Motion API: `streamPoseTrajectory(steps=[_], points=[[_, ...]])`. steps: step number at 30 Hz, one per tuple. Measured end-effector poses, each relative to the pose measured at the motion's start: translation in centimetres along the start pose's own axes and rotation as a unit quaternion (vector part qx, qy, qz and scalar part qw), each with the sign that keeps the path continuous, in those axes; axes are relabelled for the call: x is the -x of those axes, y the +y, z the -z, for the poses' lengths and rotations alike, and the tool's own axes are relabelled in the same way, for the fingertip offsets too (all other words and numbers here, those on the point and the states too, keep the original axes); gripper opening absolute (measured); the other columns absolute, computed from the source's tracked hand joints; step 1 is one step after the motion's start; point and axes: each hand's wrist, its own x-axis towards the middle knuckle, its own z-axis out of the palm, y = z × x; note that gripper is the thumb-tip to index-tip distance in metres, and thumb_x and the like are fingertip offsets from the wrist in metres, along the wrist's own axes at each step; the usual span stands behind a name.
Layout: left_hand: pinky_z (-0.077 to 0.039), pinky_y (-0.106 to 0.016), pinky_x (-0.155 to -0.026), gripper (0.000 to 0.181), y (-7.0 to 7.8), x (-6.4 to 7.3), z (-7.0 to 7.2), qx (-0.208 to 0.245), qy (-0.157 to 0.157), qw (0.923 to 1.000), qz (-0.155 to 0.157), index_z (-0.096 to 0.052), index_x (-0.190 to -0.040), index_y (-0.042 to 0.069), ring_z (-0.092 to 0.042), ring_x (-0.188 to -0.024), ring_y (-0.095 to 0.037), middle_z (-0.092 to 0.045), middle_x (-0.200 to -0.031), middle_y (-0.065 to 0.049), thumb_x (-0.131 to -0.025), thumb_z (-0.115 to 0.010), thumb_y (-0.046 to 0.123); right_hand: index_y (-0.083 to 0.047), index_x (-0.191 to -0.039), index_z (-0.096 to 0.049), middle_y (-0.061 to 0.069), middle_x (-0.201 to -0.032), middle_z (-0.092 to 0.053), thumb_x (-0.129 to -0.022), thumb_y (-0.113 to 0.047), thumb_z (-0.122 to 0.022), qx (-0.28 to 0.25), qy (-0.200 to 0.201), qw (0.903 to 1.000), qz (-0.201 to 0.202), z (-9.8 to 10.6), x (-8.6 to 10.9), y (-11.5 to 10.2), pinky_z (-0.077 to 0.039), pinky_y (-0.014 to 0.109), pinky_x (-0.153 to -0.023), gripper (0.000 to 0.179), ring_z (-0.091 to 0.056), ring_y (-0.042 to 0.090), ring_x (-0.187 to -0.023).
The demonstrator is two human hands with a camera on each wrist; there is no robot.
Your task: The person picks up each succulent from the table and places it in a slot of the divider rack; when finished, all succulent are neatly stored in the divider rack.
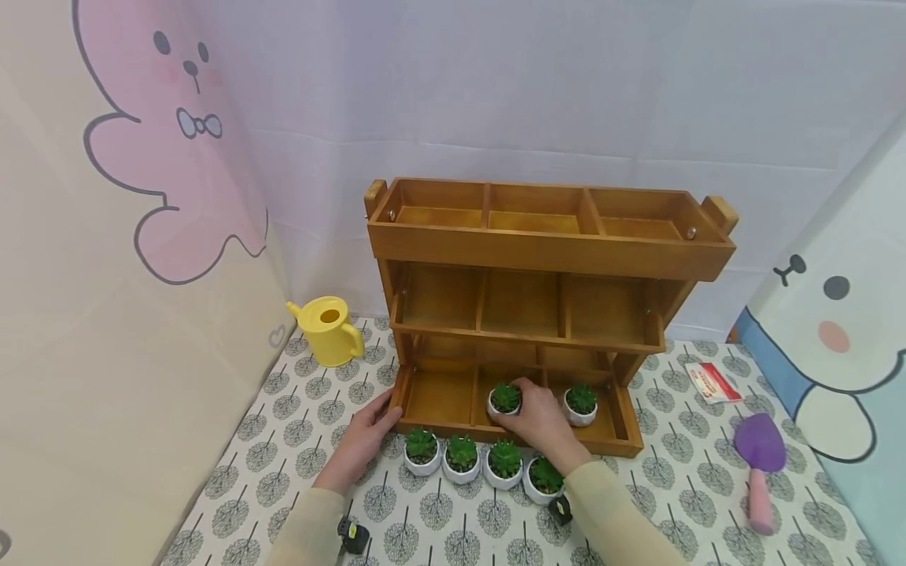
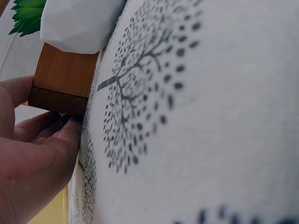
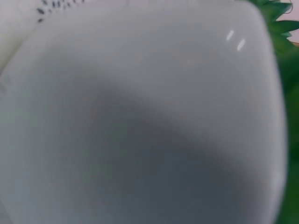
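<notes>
A small potted succulent (image 1: 506, 399) in a white pot is held by my right hand (image 1: 538, 417), thumb and fingers round it, in the middle compartment of the wooden shelf's (image 1: 552, 250) bottom tier. Another potted succulent (image 1: 582, 401) sits in the right compartment. My left hand (image 1: 368, 432) grips the bottom tier's front left corner; in the left wrist view, thumb and fingers lie on either side of the wooden corner (image 2: 63, 79). Several potted succulents (image 1: 462, 456) stand in a row before the shelf. A blurred white pot (image 3: 140, 112) fills the right wrist view.
A yellow watering can (image 1: 329, 334) stands left of the shelf. To the right lie a red and white packet (image 1: 712, 383) and a purple toy shovel (image 1: 760, 448) with a pink handle. The shelf's upper tiers overhang the bottom one. A tree-patterned cloth (image 1: 410, 527) covers the table.
</notes>
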Motion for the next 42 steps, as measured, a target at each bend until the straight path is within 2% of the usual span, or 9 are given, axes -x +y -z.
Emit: streamPoseTrajectory(steps=[6, 17, 25, 32, 39, 42], points=[[-0.033, -0.050, -0.121, 0.058, -0.1, 0.2, 0.0, 0.006, -0.006, 0.9998, -0.017, -0.039, -0.160, 0.002, -0.041, -0.146, -0.041, -0.042, -0.159, -0.025, -0.109, -0.059, 0.018, 0.005, -0.123, -0.065, 0.016, -0.106, -0.073, -0.081, -0.034, -0.091, 0.001, -0.011, 0.9998, -0.015, 0.0, 0.0, -0.2, -0.061, 0.052, -0.085, 0.063, -0.071, 0.034, -0.096], [-0.032, -0.052, -0.121, 0.058, 0.1, 0.3, 0.0, 0.016, -0.006, 0.9998, -0.014, -0.038, -0.160, 0.002, -0.039, -0.147, -0.042, -0.039, -0.161, -0.025, -0.109, -0.059, 0.017, 0.005, -0.129, -0.063, 0.018, -0.113, -0.072, -0.083, -0.031, -0.090, -0.005, -0.017, 0.9998, -0.011, 0.1, 0.0, -0.3, -0.060, 0.054, -0.089, 0.065, -0.070, 0.037, -0.101], [-0.032, -0.051, -0.121, 0.058, -0.3, 0.1, 0.0, 0.019, -0.007, 0.9997, -0.015, -0.038, -0.161, 0.002, -0.039, -0.147, -0.042, -0.038, -0.161, -0.025, -0.109, -0.058, 0.017, 0.004, -0.135, -0.061, 0.018, -0.120, -0.071, -0.085, -0.030, -0.089, -0.028, -0.014, 0.9995, -0.004, 0.2, 0.3, -0.2, -0.058, 0.055, -0.094, 0.067, -0.069, 0.038, -0.108], [-0.032, -0.052, -0.121, 0.058, -0.4, 0.0, 0.0, 0.021, -0.011, 0.9996, -0.016, -0.037, -0.161, 0.002, -0.039, -0.147, -0.042, -0.038, -0.161, -0.025, -0.109, -0.058, 0.018, 0.006, -0.143, -0.055, 0.024, -0.129, -0.067, -0.087, -0.032, -0.087, -0.052, -0.006, 0.9986, 0.001, 0.7, 1.0, -0.4, -0.055, 0.058, -0.098, 0.075, -0.066, 0.043, -0.114], [-0.032, -0.051, -0.121, 0.059, 0.0, 0.2, 0.0, 0.019, -0.007, 0.9997, -0.016, -0.037, -0.161, 0.001, -0.040, -0.146, -0.042, -0.040, -0.160, -0.026, -0.109, -0.058, 0.018, 0.004, -0.147, -0.053, 0.017, -0.118, -0.071, -0.088, -0.036, -0.086, -0.062, 0.001, 0.9980, -0.013, 1.2, 1.8, -0.4, -0.059, 0.051, -0.089, 0.079, -0.068, 0.029, -0.099], [-0.032, -0.051, -0.121, 0.059, -0.1, 0.2, 0.0, 0.017, -0.005, 0.9997, -0.016, -0.037, -0.161, 0.001, -0.040, -0.146, -0.042, -0.040, -0.160, -0.026, -0.109, -0.059, 0.018, 0.004, -0.148, -0.052, 0.019, -0.124, -0.069, -0.089, -0.034, -0.085, -0.076, 0.002, 0.9970, -0.014, 1.4, 2.3, -0.4, -0.059, 0.052, -0.091, 0.077, -0.069, 0.033, -0.106]])
